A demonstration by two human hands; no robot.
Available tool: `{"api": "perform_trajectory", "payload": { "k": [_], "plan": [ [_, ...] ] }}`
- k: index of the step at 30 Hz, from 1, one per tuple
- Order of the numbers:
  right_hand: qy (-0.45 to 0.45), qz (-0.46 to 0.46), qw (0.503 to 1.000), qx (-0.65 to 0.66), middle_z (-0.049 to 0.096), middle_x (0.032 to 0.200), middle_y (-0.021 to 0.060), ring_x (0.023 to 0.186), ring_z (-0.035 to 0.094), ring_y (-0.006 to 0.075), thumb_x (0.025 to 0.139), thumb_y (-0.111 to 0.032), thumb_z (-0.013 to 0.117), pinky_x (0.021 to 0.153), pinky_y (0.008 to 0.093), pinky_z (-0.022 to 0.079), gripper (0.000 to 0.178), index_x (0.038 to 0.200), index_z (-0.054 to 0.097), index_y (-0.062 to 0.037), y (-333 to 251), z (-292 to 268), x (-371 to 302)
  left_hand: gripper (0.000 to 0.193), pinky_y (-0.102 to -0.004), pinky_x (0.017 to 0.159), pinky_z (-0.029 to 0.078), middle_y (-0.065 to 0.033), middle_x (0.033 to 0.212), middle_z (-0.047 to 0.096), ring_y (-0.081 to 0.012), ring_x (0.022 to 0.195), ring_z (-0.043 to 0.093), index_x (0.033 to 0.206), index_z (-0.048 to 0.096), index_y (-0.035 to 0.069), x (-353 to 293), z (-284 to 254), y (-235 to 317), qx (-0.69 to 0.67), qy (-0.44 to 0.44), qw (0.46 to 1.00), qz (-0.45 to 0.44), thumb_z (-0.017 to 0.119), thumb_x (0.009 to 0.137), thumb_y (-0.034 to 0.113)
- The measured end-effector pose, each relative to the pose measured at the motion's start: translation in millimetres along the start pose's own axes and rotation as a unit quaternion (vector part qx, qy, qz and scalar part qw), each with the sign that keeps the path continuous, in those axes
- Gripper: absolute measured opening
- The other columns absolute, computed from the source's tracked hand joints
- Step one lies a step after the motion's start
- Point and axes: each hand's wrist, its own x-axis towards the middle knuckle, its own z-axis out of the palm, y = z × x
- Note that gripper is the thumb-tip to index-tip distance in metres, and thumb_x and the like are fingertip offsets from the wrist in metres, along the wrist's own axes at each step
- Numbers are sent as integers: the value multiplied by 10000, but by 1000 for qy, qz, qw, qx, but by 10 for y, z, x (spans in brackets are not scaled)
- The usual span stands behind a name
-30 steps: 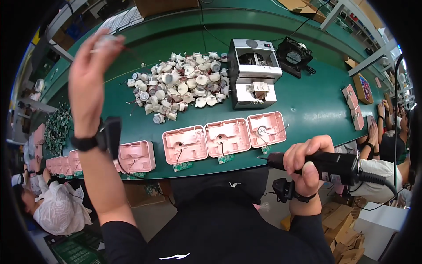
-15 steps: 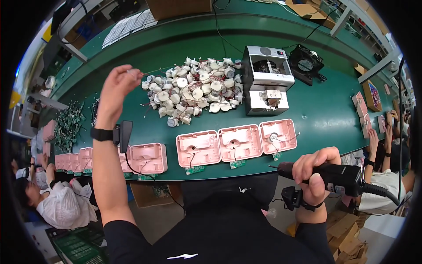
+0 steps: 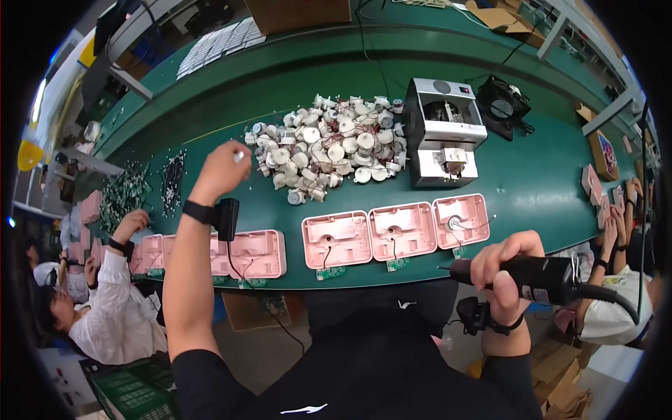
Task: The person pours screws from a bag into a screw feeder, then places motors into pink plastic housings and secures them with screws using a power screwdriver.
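My left hand (image 3: 225, 169) is closed at the left edge of a pile of small white motors (image 3: 329, 143) with thin wires. A small whitish piece (image 3: 239, 157) shows between its fingers; its kind cannot be made out. My right hand (image 3: 505, 269) grips a black electric screwdriver (image 3: 542, 278), its bit pointing left over the bench's near edge. In front of me stand three open pink plastic housings, the left one (image 3: 337, 239), the middle one (image 3: 402, 231) and the right one (image 3: 460, 220). Inside the right one sits a round white part with a wire.
A silver and black machine (image 3: 446, 133) stands right of the pile, with a black fan (image 3: 505, 108) beside it. More pink housings (image 3: 257, 253) line the near edge at left. Green circuit boards (image 3: 124, 196) lie heaped farther left. Co-workers sit on both sides.
My left hand has come nearer to me and slightly right, along the pile's left edge. The screwdriver stays in my right hand. At left, a co-worker's arm has reached over the bench.
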Motion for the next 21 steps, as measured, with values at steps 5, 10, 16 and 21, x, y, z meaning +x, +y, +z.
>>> {"api": "perform_trajectory", "payload": {
  "k": [5,10,16,21],
  "plan": [
    [2,20,1000,12,479,661,32,520,478,130,844,-228,731,494,269,442,406,1009,400,-60,60,-18,113,279,-247,540,486,-39,759,653,-100,605,613,1034,678,-13,-81,92,97,114,-95,984,-98,688,904,234],
    [-7,40,999,14,481,647,29,520,482,129,834,-215,737,495,272,442,401,1004,408,-61,12,84,210,304,-245,537,479,-40,783,676,-85,613,604,1046,683,-28,-453,92,102,83,-223,960,-148,707,889,231],
    [-59,32,998,-3,495,655,35,531,496,129,831,-184,725,502,280,451,377,1003,414,-60,83,169,273,313,-231,536,465,-36,860,688,-78,640,581,1098,668,-6,-382,128,-136,55,-196,974,-98,726,880,211],
    [-69,109,991,-37,512,666,39,543,518,132,819,-147,713,540,282,477,360,1001,415,-58,-29,412,426,346,-246,557,488,-59,919,706,-102,671,605,1121,653,-9,-215,268,-302,63,-88,989,-103,751,855,190]
  ]
}}
